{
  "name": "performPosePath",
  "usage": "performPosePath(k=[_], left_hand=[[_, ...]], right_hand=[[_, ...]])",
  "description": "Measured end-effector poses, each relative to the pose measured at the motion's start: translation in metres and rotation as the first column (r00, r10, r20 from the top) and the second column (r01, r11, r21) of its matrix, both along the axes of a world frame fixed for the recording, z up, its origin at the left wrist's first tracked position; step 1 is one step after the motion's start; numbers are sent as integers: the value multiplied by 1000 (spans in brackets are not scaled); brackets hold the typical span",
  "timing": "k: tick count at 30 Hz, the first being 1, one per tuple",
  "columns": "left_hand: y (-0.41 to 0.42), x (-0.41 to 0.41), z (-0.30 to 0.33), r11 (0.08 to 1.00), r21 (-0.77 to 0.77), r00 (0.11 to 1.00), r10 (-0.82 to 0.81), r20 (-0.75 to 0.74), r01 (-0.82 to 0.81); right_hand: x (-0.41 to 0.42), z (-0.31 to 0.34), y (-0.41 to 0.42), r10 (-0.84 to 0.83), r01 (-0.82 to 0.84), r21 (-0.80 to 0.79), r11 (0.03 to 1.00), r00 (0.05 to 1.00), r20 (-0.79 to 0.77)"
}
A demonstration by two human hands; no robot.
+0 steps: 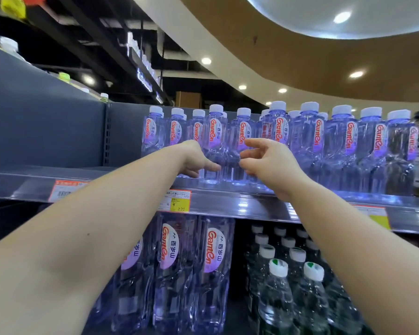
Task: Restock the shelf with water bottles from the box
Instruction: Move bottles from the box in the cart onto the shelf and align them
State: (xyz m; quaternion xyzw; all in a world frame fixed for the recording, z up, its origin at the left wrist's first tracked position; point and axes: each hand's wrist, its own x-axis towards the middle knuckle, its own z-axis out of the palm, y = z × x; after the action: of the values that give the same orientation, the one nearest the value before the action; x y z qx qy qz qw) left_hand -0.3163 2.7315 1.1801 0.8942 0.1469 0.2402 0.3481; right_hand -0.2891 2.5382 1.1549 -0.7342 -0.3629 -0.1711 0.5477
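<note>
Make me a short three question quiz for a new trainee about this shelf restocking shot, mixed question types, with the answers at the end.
1. True or false: the left hand is at the lower body of a small water bottle standing on the upper shelf.
2. Multiple choice: the right hand is A) gripping a bottle cap, B) near the bottles with loosely curled fingers and no clear grip, C) resting on the price tag.
3. Fill in: the yellow price tag sits on the front edge of the ____ shelf.

Key: 1 true; 2 B; 3 upper.
</note>
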Motion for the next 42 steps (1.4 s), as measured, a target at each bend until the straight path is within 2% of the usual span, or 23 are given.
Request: performPosePath(k=[10, 19, 25, 29, 31, 34, 37, 42], left_hand=[[-7, -2, 2, 999, 15, 999, -37, 24, 37], [-7, -2, 0, 999, 10, 999, -52, 11, 52], [-6, -14, 3, 984, 175, 997, 34, -70, -22], [-21, -45, 2, 912, 379, 985, 174, -15, -155], [-40, -58, -5, 867, 454, 974, 227, 6, -205], [-87, -70, -26, 766, 573, 939, 344, 16, -291], [-155, -72, -50, 721, 630, 937, 348, 29, -287], [-311, -50, -95, 728, 677, 990, 143, -4, -102]], right_hand=[[3, 1, 4, -10, 9, -50, 999, 1000, -10], [-3, 0, 2, -76, 80, -92, 993, 996, 41], [-21, -1, 2, -127, 171, -181, 969, 965, 231], [-33, -10, -21, -133, 225, -238, 945, 927, 350], [-34, -17, -43, -210, 377, -283, 882, 852, 480], [-35, -28, -88, -313, 629, -319, 709, 686, 657], [-34, -42, -155, -347, 706, -383, 596, 657, 670], [-26, -75, -305, -443, 768, -455, 450, 635, 633]])
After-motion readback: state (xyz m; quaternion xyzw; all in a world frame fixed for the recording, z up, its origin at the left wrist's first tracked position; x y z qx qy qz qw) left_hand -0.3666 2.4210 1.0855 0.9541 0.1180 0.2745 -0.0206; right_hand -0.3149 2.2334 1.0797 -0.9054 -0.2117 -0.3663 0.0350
